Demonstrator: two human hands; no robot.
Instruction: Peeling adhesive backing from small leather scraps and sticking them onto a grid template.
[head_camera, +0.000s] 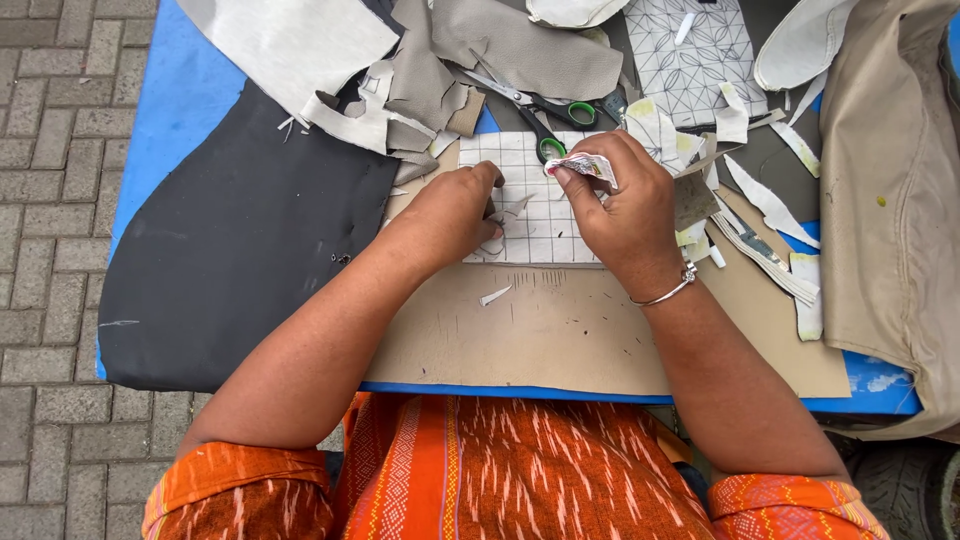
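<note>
Under the left hand (455, 210), fingers flat, lies the grid-marked white piece (535, 200) on tan board (560, 330). Right hand (625, 205) pinches a crumpled printed scrap (583, 166) between its fingertips. Step judged: working the piece's surface; scissors (535, 110) lie just beyond the fingertips.

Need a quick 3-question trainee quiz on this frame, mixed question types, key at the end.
1. True or false: the right hand pinches a crumpled printed paper scrap in its grip.
2. Multiple choice: the left hand rests on A) the black leather sheet, B) the white grid-marked fabric piece, C) the green-handled scissors.
3. Fill in: the grid-marked piece lies on a tan ____ board.

Key: 1 true; 2 B; 3 cardboard.
</note>
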